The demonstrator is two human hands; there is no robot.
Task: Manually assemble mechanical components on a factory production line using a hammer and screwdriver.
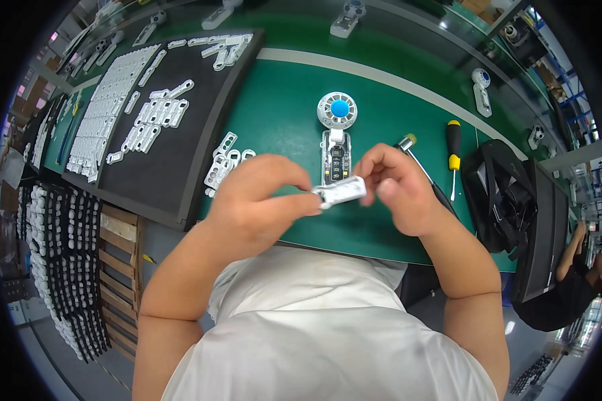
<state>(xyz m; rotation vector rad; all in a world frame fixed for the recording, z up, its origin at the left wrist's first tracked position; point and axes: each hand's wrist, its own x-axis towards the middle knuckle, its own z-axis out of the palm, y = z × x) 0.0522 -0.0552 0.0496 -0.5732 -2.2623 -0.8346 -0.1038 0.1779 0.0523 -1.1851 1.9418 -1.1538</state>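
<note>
My left hand [251, 204] pinches a small white plastic casing [341, 192] by its left end, between thumb and forefinger, above the green table. At the casing's right end is my right hand [401, 190], its fingers loosely bent and the thumb apart; whether a fingertip touches the casing I cannot tell. Just beyond both hands lies a device with a round white head [337, 111], a blue disc in its middle and an exposed dark inner body [336, 157]. Several white frame pieces [224, 164] lie left of it, partly behind my left hand.
To the right lie a hammer [421, 164] and a yellow-black screwdriver [454, 157], beside a black bag [498, 194]. A dark foam tray [174, 157] with rows of white pieces stands left. Similar devices line the far side, including one [481, 93]. Another person [562, 294] is at right.
</note>
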